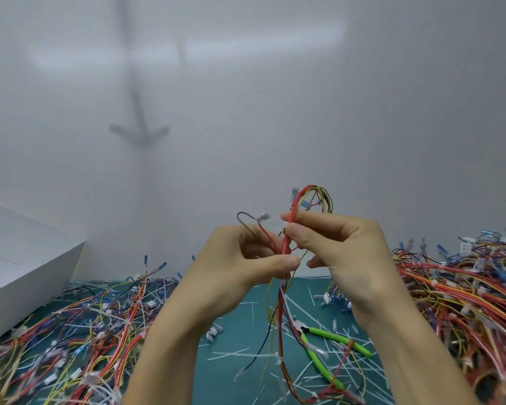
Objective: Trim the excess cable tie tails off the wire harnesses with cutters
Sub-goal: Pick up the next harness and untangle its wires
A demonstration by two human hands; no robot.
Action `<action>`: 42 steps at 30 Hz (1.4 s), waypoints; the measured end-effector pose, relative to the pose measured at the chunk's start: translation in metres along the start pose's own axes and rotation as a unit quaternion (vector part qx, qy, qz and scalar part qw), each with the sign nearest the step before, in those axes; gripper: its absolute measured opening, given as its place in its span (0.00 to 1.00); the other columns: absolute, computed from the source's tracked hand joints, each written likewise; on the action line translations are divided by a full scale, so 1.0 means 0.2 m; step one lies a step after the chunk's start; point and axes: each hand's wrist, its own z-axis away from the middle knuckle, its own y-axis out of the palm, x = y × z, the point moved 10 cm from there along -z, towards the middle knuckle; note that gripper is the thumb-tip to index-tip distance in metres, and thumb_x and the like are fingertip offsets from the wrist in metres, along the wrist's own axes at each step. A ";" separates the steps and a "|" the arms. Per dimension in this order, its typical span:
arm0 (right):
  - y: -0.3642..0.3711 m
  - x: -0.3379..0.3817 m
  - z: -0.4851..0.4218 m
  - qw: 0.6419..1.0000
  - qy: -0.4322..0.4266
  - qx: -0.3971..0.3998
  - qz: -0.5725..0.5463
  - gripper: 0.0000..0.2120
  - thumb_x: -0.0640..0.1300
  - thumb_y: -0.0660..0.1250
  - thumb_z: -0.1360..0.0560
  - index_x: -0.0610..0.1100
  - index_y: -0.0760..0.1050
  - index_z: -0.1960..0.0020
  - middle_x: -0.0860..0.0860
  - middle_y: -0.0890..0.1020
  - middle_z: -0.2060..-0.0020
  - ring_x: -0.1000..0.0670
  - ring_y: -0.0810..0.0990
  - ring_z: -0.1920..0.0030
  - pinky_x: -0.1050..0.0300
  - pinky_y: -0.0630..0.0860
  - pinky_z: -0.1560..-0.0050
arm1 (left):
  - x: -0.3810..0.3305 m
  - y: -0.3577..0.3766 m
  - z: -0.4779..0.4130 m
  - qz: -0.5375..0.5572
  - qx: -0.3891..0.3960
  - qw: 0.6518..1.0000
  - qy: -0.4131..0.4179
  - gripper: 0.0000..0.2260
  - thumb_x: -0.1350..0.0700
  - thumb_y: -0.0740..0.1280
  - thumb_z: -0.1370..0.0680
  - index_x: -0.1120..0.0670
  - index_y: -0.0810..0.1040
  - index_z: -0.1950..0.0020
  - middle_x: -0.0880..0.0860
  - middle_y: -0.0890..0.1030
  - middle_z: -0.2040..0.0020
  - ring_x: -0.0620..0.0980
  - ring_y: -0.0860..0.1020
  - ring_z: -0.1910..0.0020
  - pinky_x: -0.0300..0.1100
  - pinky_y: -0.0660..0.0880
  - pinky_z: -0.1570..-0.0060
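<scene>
I hold a wire harness of red, yellow and black wires upright in front of me. My left hand pinches the bundle between thumb and fingers at a white cable tie. My right hand pinches the same bundle slightly higher, just under its looped top. The harness hangs down to the green mat, with more white cable ties along it. The green-handled cutters lie on the mat below my right hand, untouched.
A heap of harnesses covers the mat on the left, and a larger heap lies on the right. Cut white tie tails litter the middle. A white box stands at the left, with a white wall behind.
</scene>
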 end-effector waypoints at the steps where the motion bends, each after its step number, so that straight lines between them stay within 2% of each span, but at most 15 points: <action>1: 0.01 0.00 0.00 1.000 -0.005 0.002 0.004 0.08 0.41 0.74 0.28 0.54 0.86 0.55 0.57 0.87 0.61 0.61 0.83 0.61 0.67 0.76 0.67 | 0.01 -0.01 0.00 0.001 -0.012 1.000 -0.003 0.08 0.57 0.77 0.30 0.57 0.83 0.54 0.57 0.86 0.60 0.53 0.86 0.58 0.48 0.82 0.51; 3: 0.02 0.01 0.00 1.000 -0.012 0.007 0.011 0.09 0.41 0.74 0.28 0.55 0.85 0.55 0.57 0.87 0.61 0.61 0.83 0.61 0.67 0.76 0.67 | 0.01 -0.02 0.00 0.023 -0.028 0.999 -0.008 0.06 0.61 0.77 0.30 0.58 0.82 0.56 0.58 0.86 0.61 0.55 0.86 0.59 0.50 0.83 0.54; 5: 0.02 0.01 0.00 1.000 -0.014 0.013 0.017 0.09 0.40 0.73 0.27 0.54 0.85 0.54 0.55 0.87 0.61 0.60 0.82 0.62 0.66 0.77 0.67 | 0.00 -0.03 0.00 0.050 -0.037 0.998 -0.006 0.07 0.63 0.76 0.30 0.60 0.82 0.55 0.60 0.85 0.62 0.56 0.86 0.61 0.44 0.83 0.61; 8: 0.01 -0.01 -0.01 1.000 -0.008 0.020 0.018 0.09 0.39 0.73 0.26 0.53 0.85 0.52 0.52 0.87 0.60 0.54 0.84 0.60 0.63 0.78 0.66 | -0.01 -0.06 0.00 0.064 -0.054 0.996 0.005 0.07 0.65 0.76 0.29 0.63 0.81 0.53 0.60 0.85 0.62 0.58 0.86 0.63 0.41 0.81 0.65; 12: 0.02 -0.01 -0.01 0.998 0.007 0.056 0.008 0.08 0.38 0.70 0.24 0.48 0.85 0.49 0.50 0.87 0.59 0.52 0.85 0.59 0.63 0.79 0.66 | -0.02 -0.11 0.01 0.072 -0.097 0.992 0.023 0.05 0.67 0.74 0.29 0.59 0.81 0.57 0.60 0.85 0.61 0.59 0.85 0.62 0.46 0.83 0.62; 16: 0.00 -0.04 -0.01 0.998 0.037 0.042 -0.006 0.09 0.39 0.66 0.21 0.45 0.84 0.53 0.49 0.86 0.63 0.50 0.85 0.62 0.62 0.78 0.67 | -0.03 -0.16 0.02 0.087 -0.126 0.987 0.039 0.07 0.67 0.74 0.29 0.55 0.82 0.61 0.61 0.85 0.60 0.60 0.85 0.62 0.52 0.83 0.56; 20: 0.00 -0.09 -0.01 0.995 0.079 0.042 0.033 0.03 0.42 0.66 0.21 0.43 0.78 0.49 0.49 0.84 0.66 0.49 0.85 0.63 0.60 0.80 0.69 | -0.04 -0.20 0.03 0.138 -0.147 0.978 0.053 0.08 0.62 0.75 0.34 0.59 0.81 0.56 0.63 0.85 0.58 0.60 0.85 0.61 0.50 0.84 0.58; 22: 0.03 -0.12 0.00 0.988 0.102 0.081 0.083 0.04 0.43 0.66 0.21 0.45 0.76 0.47 0.50 0.86 0.63 0.49 0.86 0.61 0.59 0.80 0.65 | -0.05 -0.22 0.03 0.156 -0.156 0.973 0.064 0.11 0.60 0.74 0.34 0.61 0.80 0.53 0.61 0.85 0.59 0.57 0.86 0.63 0.44 0.83 0.62; 25: 0.13 -0.16 0.05 0.964 0.119 0.185 0.151 0.07 0.47 0.65 0.20 0.47 0.80 0.47 0.54 0.87 0.57 0.53 0.85 0.55 0.58 0.82 0.56 | -0.05 -0.24 0.04 0.180 -0.174 0.965 0.074 0.12 0.59 0.72 0.33 0.60 0.80 0.52 0.57 0.86 0.61 0.53 0.85 0.64 0.40 0.81 0.64; 29: 0.25 -0.15 0.11 0.942 0.111 0.281 0.144 0.15 0.52 0.62 0.19 0.44 0.82 0.46 0.54 0.86 0.55 0.52 0.85 0.50 0.51 0.82 0.45 | -0.05 -0.27 0.04 0.213 -0.202 0.953 0.081 0.09 0.58 0.73 0.34 0.57 0.81 0.55 0.55 0.86 0.61 0.53 0.85 0.63 0.38 0.80 0.65; 32: 0.27 -0.14 0.11 0.947 0.106 0.281 0.118 0.11 0.47 0.65 0.20 0.45 0.82 0.43 0.52 0.87 0.53 0.55 0.85 0.50 0.56 0.80 0.47 | -0.04 -0.27 0.05 0.241 -0.213 0.944 0.079 0.08 0.56 0.74 0.37 0.54 0.82 0.59 0.55 0.86 0.60 0.52 0.85 0.64 0.38 0.80 0.65; 35: 0.27 -0.12 0.12 0.948 0.091 0.282 0.113 0.10 0.45 0.69 0.22 0.46 0.83 0.43 0.50 0.86 0.50 0.59 0.83 0.52 0.65 0.79 0.50 | -0.03 -0.28 0.04 0.251 -0.223 0.939 0.073 0.10 0.57 0.74 0.36 0.56 0.81 0.56 0.54 0.86 0.61 0.52 0.85 0.64 0.38 0.80 0.65; 38: 0.26 -0.09 0.10 0.958 0.067 0.254 0.110 0.09 0.45 0.71 0.24 0.43 0.84 0.46 0.43 0.86 0.52 0.52 0.83 0.54 0.58 0.79 0.49 | -0.03 -0.27 0.04 0.262 -0.225 0.936 0.071 0.12 0.56 0.74 0.36 0.57 0.80 0.55 0.55 0.86 0.60 0.51 0.85 0.64 0.38 0.80 0.66; 40: 0.26 -0.08 0.09 0.967 0.067 0.228 0.087 0.07 0.43 0.70 0.23 0.44 0.85 0.48 0.47 0.87 0.56 0.49 0.85 0.52 0.54 0.80 0.49 | -0.03 -0.27 0.04 0.270 -0.226 0.933 0.070 0.14 0.55 0.75 0.37 0.57 0.80 0.54 0.54 0.86 0.60 0.51 0.85 0.64 0.38 0.80 0.65; 42: 0.25 -0.07 0.09 0.974 0.070 0.209 0.058 0.05 0.42 0.70 0.23 0.44 0.85 0.50 0.49 0.87 0.59 0.51 0.85 0.56 0.55 0.82 0.54 | -0.03 -0.26 0.04 0.291 -0.227 0.927 0.071 0.13 0.56 0.74 0.36 0.57 0.80 0.54 0.53 0.86 0.60 0.50 0.85 0.64 0.38 0.80 0.66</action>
